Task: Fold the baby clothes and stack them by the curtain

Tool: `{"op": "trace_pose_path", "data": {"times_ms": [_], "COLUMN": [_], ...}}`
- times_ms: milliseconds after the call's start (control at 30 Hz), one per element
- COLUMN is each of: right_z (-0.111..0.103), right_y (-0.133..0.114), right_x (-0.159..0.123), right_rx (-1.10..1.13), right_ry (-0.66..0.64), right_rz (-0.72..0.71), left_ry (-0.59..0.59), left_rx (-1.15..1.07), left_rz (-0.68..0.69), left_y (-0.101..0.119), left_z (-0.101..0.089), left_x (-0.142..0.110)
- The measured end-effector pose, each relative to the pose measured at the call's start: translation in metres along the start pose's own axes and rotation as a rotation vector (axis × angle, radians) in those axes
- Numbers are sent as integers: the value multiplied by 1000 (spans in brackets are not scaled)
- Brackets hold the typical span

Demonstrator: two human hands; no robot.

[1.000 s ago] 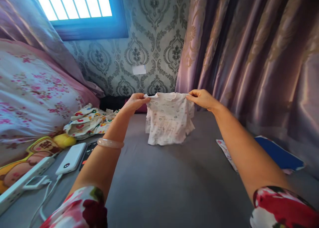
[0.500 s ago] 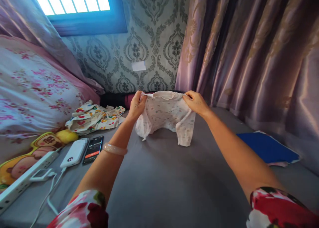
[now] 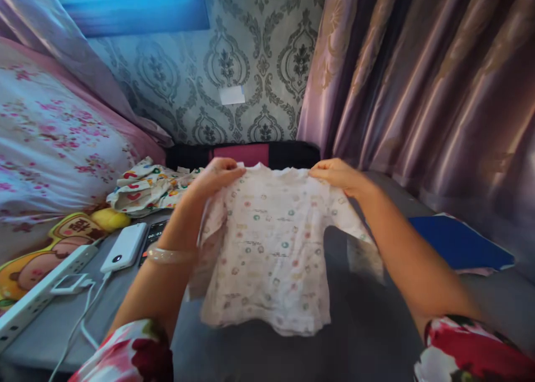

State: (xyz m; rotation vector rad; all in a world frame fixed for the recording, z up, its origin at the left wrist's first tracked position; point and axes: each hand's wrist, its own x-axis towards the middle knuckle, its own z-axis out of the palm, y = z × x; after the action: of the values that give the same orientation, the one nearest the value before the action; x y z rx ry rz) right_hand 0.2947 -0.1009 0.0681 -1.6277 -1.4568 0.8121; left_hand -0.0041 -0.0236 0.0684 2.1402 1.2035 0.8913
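A small white long-sleeved shirt [image 3: 271, 248] with a scattered pastel print hangs spread out above the grey bed sheet [image 3: 368, 332]. My left hand [image 3: 219, 176] pinches its left shoulder beside the neckline. On the other shoulder, my right hand [image 3: 336, 175] has the cloth between thumb and fingers. Both sleeves droop outward, the left one partly behind my left forearm. Its lower hem reaches toward me and looks slightly blurred.
Left of my arm lie a crumpled patterned cloth [image 3: 140, 187], a white power bank [image 3: 124, 247], a phone [image 3: 155, 234] partly behind my forearm, a power strip [image 3: 50, 284] and a yellow plush toy [image 3: 71, 240]. A folded blue cloth [image 3: 460, 241] rests at right. Curtains [image 3: 418, 81] hang behind.
The shirt, bunched and hanging away from me before, has swung toward me and now shows its full printed body. Both hands keep their hold at the shoulders. My view has tilted down slightly.
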Motion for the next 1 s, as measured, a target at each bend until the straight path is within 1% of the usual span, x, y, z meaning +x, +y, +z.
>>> {"op": "trace_pose_path", "data": {"times_ms": [67, 100, 167, 233, 300, 333, 400, 533, 633, 800, 900, 1000], "right_z": [23, 35, 59, 79, 92, 96, 99, 102, 110, 125, 128, 128], "right_y": [42, 63, 101, 128, 144, 148, 152, 149, 144, 140, 144, 147], "right_x": [18, 24, 30, 28, 23, 22, 21, 32, 44, 55, 56, 59], "right_rx": [-223, -341, -562, -713, -819, -858, -909, -940, -947, -913, -878, -869], "right_ry": [-18, -27, 35, 72, 62, 47, 11, -53, -102, -66, -30, 13], "right_rz": [-80, -106, -111, -126, -145, -156, -173, -180, -158, -88, -150, -239], "left_ry": [-55, -85, -37, 14, 23, 13, -24, -86, -119, -162, -126, -44], "left_rx": [135, 196, 339, 459, 554, 590, 635, 636, 597, 467, 459, 560], "left_rz": [-56, -54, -64, -17, -19, -26, -39, -40, -58, -83, -17, 58], "left_y": [-39, -57, -90, -113, -127, -131, -136, -142, -146, -155, -157, -155], "left_z": [38, 58, 96, 125, 143, 148, 153, 152, 153, 157, 160, 162], "left_x": [8, 10, 7, 1, -6, -9, -11, -6, 1, 10, 12, 13]}}
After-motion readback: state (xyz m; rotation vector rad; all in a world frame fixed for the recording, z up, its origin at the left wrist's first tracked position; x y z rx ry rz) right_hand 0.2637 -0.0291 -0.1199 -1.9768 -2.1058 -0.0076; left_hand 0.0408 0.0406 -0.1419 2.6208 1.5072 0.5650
